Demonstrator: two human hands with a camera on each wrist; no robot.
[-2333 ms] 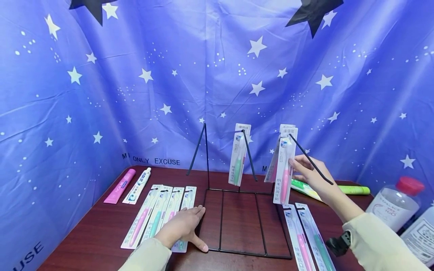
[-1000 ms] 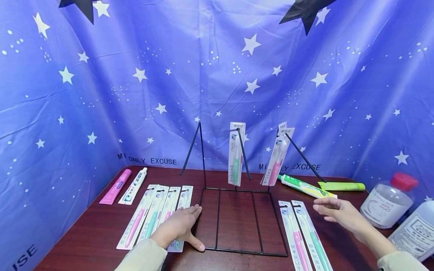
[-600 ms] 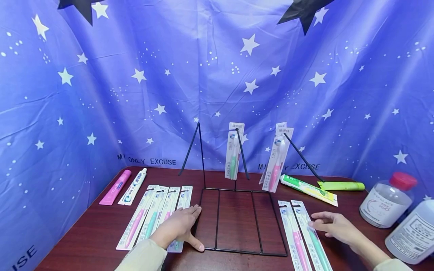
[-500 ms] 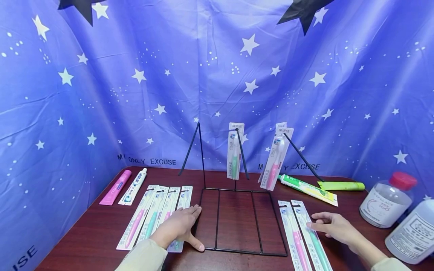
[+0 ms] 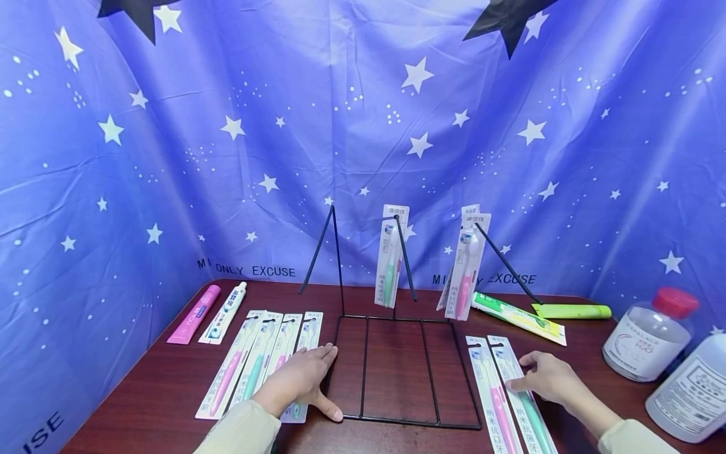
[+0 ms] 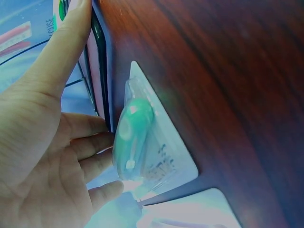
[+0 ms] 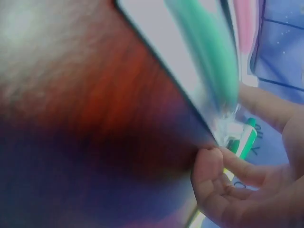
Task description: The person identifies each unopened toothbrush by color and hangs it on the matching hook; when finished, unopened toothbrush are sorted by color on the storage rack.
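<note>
My left hand (image 5: pixel 303 381) rests with straight, spread fingers along the left side of a black wire display rack (image 5: pixel 365 372), its thumb at the front left corner. In the left wrist view, a green-handled packaged toothbrush (image 6: pixel 135 137) lies close to those fingertips. My right hand (image 5: pixel 547 378) pinches a flat green-handled toothbrush pack (image 5: pixel 529 410) across its edges, thumb on the near side. Beside it lies a pink-handled toothbrush pack (image 5: pixel 495 403). From the rack's hooks hang a green toothbrush pack (image 5: pixel 390 268) in the middle and a pink one (image 5: pixel 466 271) on the right, another behind it.
Several toothbrush packs (image 5: pixel 232 372) lie left of the rack. Pink (image 5: pixel 195 312) and white (image 5: pixel 225 312) toothpaste tubes are behind them. At right are a green-and-yellow tube (image 5: pixel 518 315), a lime tube (image 5: pixel 573 311), a red-capped bottle (image 5: pixel 646 347) and a white bottle (image 5: pixel 694 391).
My right hand has let go of the pink toothbrush pack now hanging on the right hook. It came down to the green pack on the table and closed on it. The left hand stayed put.
</note>
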